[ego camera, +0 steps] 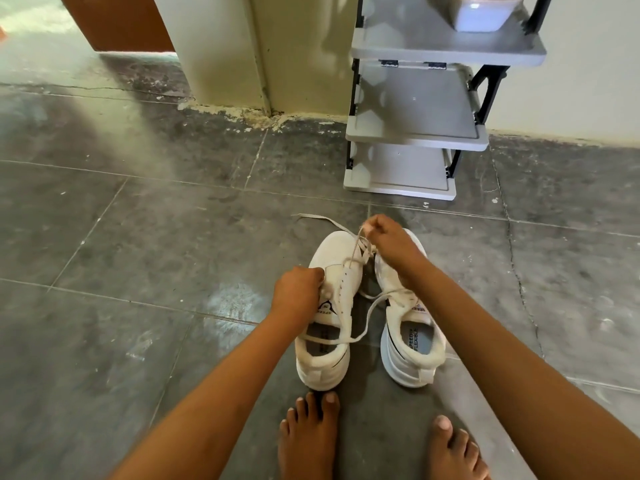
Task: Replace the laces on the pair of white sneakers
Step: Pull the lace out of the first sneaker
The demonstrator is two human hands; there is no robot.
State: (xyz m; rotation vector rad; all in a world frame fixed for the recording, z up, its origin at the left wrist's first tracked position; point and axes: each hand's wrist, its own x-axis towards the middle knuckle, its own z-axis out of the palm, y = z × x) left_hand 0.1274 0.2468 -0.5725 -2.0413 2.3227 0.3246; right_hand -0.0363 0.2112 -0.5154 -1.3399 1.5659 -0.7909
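left sneaker (333,251) points toe away; left hand (298,289) grips it, right hand (388,241) pinches its lace (331,221).

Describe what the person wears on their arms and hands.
Nothing is worn. The left hand and right hand are bare: no gloves, rings or watch in view. The left forearm and right forearm are bare too, with no sleeve visible up to the frame's edge.

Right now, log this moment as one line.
left hand: grips left sneaker | right hand: pinches its lace, taut | upper eyelets: empty | right sneaker: alongside, on floor
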